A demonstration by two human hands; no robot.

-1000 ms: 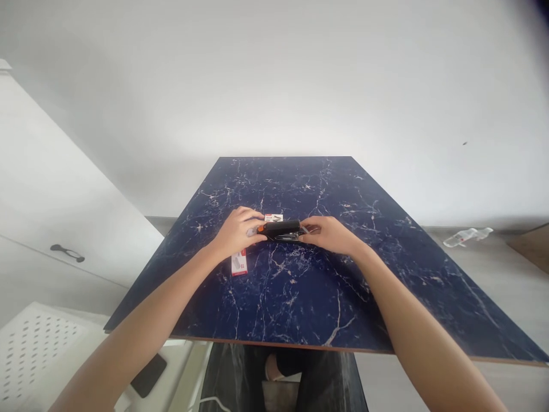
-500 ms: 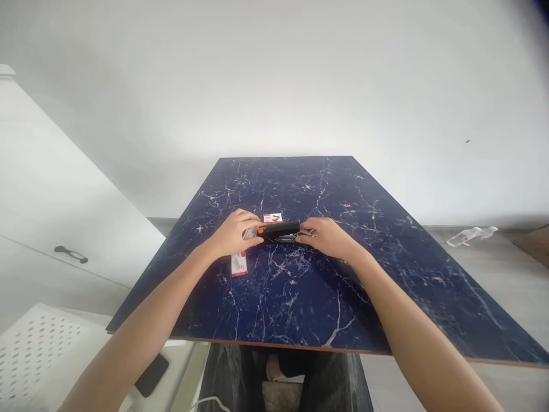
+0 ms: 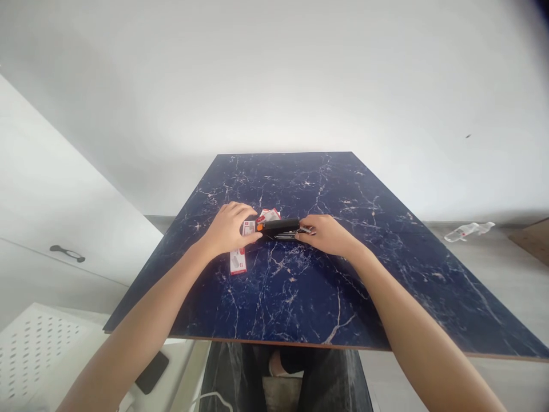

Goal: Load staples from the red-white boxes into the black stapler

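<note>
Head view, stapler [image 3: 281,226]: black, spanning 9 to 3 o'clock at mid-table, its orange tip [image 3: 259,228] pointing toward 9.
Left hand [image 3: 229,229]: arching beside that tip, thumb and fingers standing apart; whether it is touching, I cannot tell.
Right hand [image 3: 329,234]: pinching the stapler's 3 o'clock end.
Red-and-white boxes [image 3: 238,264]: lying at 8, 9 and 11 o'clock.
Blue marbled tabletop [image 3: 291,303]: stretching widely toward its 12 o'clock edge; its 6 o'clock edge is running beneath both forearms [image 3: 398,297].
</note>
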